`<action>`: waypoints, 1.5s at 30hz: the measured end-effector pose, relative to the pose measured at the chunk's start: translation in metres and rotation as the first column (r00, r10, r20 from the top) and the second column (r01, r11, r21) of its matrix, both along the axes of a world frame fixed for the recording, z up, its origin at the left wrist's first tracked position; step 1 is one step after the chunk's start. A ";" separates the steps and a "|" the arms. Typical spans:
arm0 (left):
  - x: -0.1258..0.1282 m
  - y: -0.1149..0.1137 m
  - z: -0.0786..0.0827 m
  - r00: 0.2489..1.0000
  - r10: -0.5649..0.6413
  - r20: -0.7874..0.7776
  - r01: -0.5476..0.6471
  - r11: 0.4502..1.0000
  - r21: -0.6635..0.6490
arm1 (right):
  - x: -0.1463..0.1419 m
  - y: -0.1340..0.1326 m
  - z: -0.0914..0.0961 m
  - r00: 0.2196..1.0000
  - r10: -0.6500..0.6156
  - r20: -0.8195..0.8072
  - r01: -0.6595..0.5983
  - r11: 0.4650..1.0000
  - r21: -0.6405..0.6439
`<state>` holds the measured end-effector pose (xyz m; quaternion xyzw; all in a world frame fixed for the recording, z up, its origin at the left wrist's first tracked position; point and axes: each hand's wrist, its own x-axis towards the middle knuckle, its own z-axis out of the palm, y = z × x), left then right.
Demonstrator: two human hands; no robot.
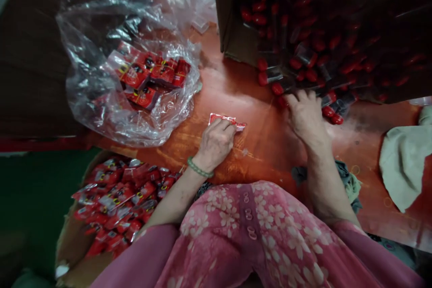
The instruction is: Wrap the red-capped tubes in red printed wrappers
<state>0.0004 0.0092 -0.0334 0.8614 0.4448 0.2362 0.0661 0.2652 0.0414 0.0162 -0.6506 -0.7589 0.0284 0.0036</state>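
Observation:
My left hand [216, 143] rests on the reddish-brown table [243, 94] and is closed on a small red packet [225, 119], which lies flat under my fingertips. A green bead bracelet circles that wrist. My right hand [305, 114] reaches forward to a heap of dark tubes with red caps [303, 60] spilling from a tipped cardboard box [232, 31]. Its fingers spread over the nearest tubes; whether it grips one is hidden.
A clear plastic bag [101, 81] with several red packets lies at the left of the table. Below the table edge, a cardboard box [67, 234] holds many more red packets. A pale green cloth [401, 162] lies at the right. More clear plastic sits at the back.

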 end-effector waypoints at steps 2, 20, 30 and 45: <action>0.000 0.000 0.001 0.999 0.027 0.019 -0.026 0.999 -0.046 | 0.009 0.009 -0.006 1.000 -0.009 0.010 0.009 1.000 -0.004; -0.011 0.000 0.026 0.800 0.232 0.553 -0.007 0.926 -0.378 | -0.026 -0.041 -0.003 0.481 0.035 -0.876 -0.095 0.995 -0.012; -0.012 -0.006 0.038 0.758 0.195 0.622 0.140 0.883 -0.448 | -0.039 -0.047 0.027 0.581 0.304 -0.755 -0.348 0.931 0.107; -0.011 -0.011 0.030 0.905 0.013 0.426 0.211 0.855 -0.474 | -0.037 -0.031 0.029 0.686 0.389 -0.615 -0.623 0.750 -0.220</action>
